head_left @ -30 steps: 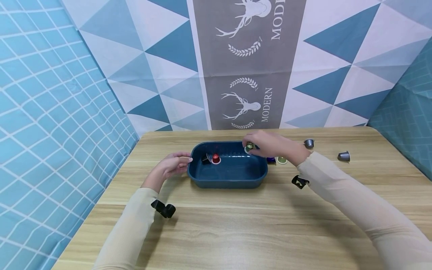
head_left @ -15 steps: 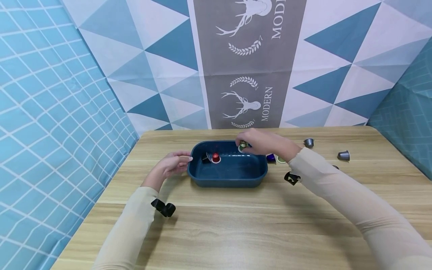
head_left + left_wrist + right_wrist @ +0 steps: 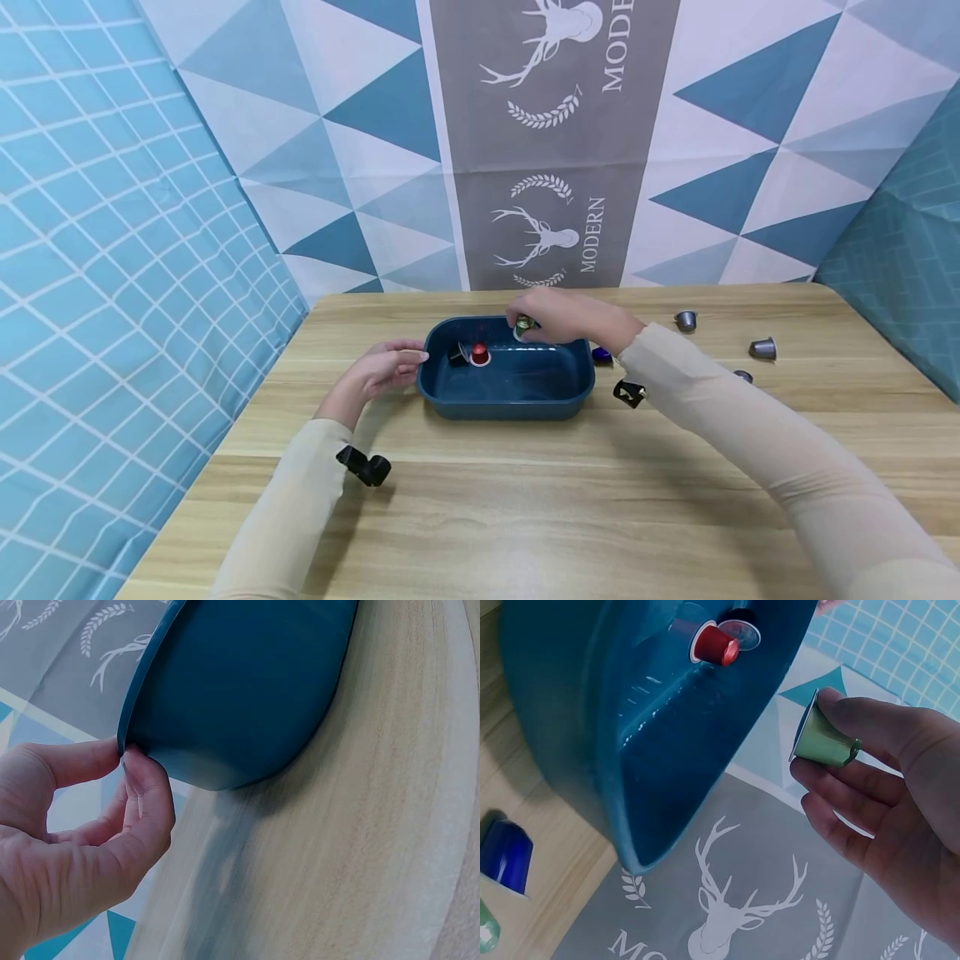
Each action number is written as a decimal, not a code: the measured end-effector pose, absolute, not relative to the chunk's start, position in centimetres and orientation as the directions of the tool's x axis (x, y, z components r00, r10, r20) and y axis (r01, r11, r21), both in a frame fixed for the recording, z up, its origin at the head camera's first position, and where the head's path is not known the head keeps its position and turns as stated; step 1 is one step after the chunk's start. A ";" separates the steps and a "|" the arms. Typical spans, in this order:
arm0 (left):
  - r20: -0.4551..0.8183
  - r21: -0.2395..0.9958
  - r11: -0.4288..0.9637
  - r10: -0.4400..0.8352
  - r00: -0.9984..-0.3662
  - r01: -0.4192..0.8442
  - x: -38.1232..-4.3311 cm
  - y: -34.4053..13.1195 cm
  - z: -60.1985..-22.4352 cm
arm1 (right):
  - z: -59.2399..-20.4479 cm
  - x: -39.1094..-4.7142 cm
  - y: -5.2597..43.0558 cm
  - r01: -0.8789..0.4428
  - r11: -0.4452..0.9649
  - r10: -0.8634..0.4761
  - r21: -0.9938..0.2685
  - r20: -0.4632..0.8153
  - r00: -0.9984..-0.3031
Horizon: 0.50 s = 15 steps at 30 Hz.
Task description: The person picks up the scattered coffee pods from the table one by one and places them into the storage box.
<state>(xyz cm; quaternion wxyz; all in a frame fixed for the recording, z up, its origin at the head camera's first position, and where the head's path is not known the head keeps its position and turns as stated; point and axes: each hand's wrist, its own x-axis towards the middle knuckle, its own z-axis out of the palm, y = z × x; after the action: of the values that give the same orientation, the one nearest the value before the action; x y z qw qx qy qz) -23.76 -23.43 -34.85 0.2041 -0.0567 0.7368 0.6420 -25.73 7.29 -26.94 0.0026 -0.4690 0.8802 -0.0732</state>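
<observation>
A dark blue rectangular bin [image 3: 506, 408] stands on the table. My left hand [image 3: 386, 368] pinches its left end wall at the rim between thumb and fingers, as the left wrist view shows. Over the back part of the bin, my right hand [image 3: 566, 318] pinches a green coffee capsule [image 3: 826, 740] between thumb and fingers. Inside the bin at the left lie a red capsule [image 3: 479, 353] and a black capsule [image 3: 456, 357], close together; the black one is tipped on its side.
Right of the bin lie a dark blue capsule [image 3: 507, 857] and a light green capsule [image 3: 487, 931]. Farther right on the wooden table [image 3: 480, 508] are grey capsules [image 3: 763, 349], one partly behind the right sleeve. A patterned cloth backdrop [image 3: 555, 150] rises behind the table.
My right hand has moved left with the green capsule, from near the bin's right end toward its middle. The left hand and the bin have stayed in place.
</observation>
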 end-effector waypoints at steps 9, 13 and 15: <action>-0.371 0.926 0.150 0.190 -0.909 -0.346 -23.7 -23.4 -34.7 | -26.4 -26.2 5.9 -0.840 0.524 -0.842 -0.144 0.058 -0.536; -0.372 0.925 0.156 0.192 -0.908 -0.346 -23.7 -23.3 -34.7 | -26.5 -26.4 5.5 -0.830 0.534 -0.836 -0.160 0.044 -0.546; -0.374 0.925 0.154 0.193 -0.907 -0.348 -23.7 -23.3 -34.7 | -26.6 -26.6 5.3 -0.828 0.538 -0.835 -0.160 0.035 -0.549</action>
<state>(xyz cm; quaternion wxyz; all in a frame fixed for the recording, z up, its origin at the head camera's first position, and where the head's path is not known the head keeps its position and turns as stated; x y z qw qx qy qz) -23.72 -23.31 -34.67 0.2089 -0.0530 0.7303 0.6482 -26.55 5.29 -26.65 0.0226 -0.4742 0.8765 -0.0791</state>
